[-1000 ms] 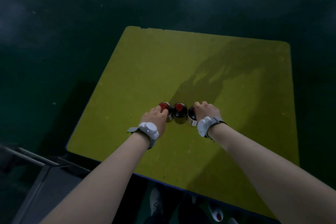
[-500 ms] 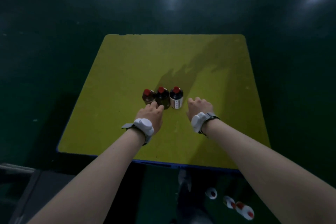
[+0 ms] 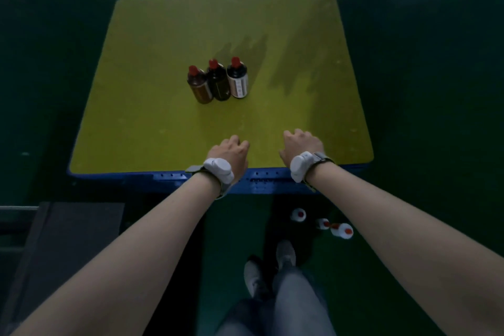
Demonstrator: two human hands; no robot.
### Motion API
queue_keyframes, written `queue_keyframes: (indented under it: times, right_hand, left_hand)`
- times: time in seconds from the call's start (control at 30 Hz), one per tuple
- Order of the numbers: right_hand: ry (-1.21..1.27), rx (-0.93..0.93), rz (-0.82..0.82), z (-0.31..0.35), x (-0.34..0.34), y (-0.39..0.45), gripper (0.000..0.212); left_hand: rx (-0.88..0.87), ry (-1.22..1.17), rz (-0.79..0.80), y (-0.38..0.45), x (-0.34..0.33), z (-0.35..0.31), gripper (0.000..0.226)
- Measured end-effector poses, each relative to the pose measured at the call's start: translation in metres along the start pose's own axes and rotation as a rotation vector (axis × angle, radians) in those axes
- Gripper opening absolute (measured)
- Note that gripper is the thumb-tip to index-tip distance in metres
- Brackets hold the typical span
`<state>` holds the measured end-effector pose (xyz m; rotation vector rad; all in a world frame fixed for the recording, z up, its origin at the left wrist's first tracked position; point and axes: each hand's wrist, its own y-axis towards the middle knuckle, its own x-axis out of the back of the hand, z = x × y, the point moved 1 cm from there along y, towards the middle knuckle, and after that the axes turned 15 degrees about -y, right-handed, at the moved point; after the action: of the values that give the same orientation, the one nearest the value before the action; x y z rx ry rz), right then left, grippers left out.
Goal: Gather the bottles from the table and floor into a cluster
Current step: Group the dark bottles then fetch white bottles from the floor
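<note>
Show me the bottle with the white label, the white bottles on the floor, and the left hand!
Labelled bottle [image 3: 239, 84]: head view, on its white label.
Floor bottles [image 3: 298, 215]: head view, on the leftmost one's body.
Left hand [image 3: 230, 153]: head view, on its back.

View: a single head-worn wide-angle camera, no second view.
Position: above the table's [image 3: 136, 123] near edge.
Direction: forward and steeply down, far edge at top.
Closeness: forearms fill the lower frame; far corners well away.
Coverage: whole tabletop, surrounding floor [image 3: 436, 117].

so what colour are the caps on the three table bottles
Red caps, clearest in the head view.
</note>
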<state>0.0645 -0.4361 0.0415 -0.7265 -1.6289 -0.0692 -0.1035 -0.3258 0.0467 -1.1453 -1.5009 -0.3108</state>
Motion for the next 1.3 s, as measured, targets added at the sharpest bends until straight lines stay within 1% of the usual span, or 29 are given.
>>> queue_keyframes:
  times: [0.07, 0.2, 0.33, 0.4, 0.57, 0.63, 0.73, 0.77, 0.87, 0.93, 0.97, 1.1, 1.2, 1.3]
  right_hand:
    - [-0.023, -0.021, 0.035, -0.019, -0.026, -0.015, 0.028]
    - [-0.010, -0.051, 0.073, -0.051, -0.057, -0.030, 0.031]
    - [0.022, -0.097, 0.153, -0.086, -0.126, -0.049, 0.035]
    - [0.041, -0.099, 0.161, -0.094, -0.160, -0.058, 0.036]
    - [0.058, -0.073, 0.309, -0.122, -0.259, -0.068, 0.033]
    - [0.078, -0.070, 0.374, -0.132, -0.305, -0.069, 0.033]
    - [0.095, -0.079, 0.434, -0.146, -0.369, -0.060, 0.031]
    - [0.095, -0.082, 0.433, -0.148, -0.376, -0.061, 0.031]
    - [0.119, -0.105, 0.515, -0.160, -0.442, -0.050, 0.035]
    - [0.143, -0.094, 0.551, -0.155, -0.464, -0.050, 0.034]
    - [0.159, -0.099, 0.568, -0.153, -0.482, -0.047, 0.031]
    - [0.200, -0.109, 0.560, -0.144, -0.552, -0.039, 0.028]
    - [0.214, -0.103, 0.494, -0.143, -0.580, -0.032, 0.027]
    - [0.315, -0.094, 0.485, -0.136, -0.617, -0.020, 0.029]
  left_hand:
    - [-0.021, -0.018, 0.033, 0.002, -0.023, -0.020, 0.037]
    - [-0.070, -0.054, 0.082, 0.014, -0.057, -0.053, 0.034]
    - [-0.122, -0.100, 0.203, 0.034, -0.126, -0.094, 0.034]
    - [-0.108, -0.123, 0.265, 0.041, -0.158, -0.105, 0.035]
    - [-0.059, -0.155, 0.378, 0.072, -0.252, -0.141, 0.025]
    - [-0.019, -0.172, 0.429, 0.086, -0.296, -0.150, 0.024]
    - [0.027, -0.182, 0.439, 0.112, -0.360, -0.158, 0.030]
    - [0.042, -0.200, 0.429, 0.115, -0.368, -0.154, 0.034]
    - [0.070, -0.276, 0.461, 0.141, -0.438, -0.157, 0.045]
    - [0.123, -0.324, 0.489, 0.143, -0.459, -0.149, 0.054]
    - [0.146, -0.326, 0.494, 0.150, -0.481, -0.148, 0.056]
    - [0.168, -0.290, 0.473, 0.166, -0.542, -0.140, 0.059]
    - [0.169, -0.312, 0.445, 0.173, -0.565, -0.132, 0.060]
    - [0.144, -0.297, 0.403, 0.188, -0.592, -0.125, 0.061]
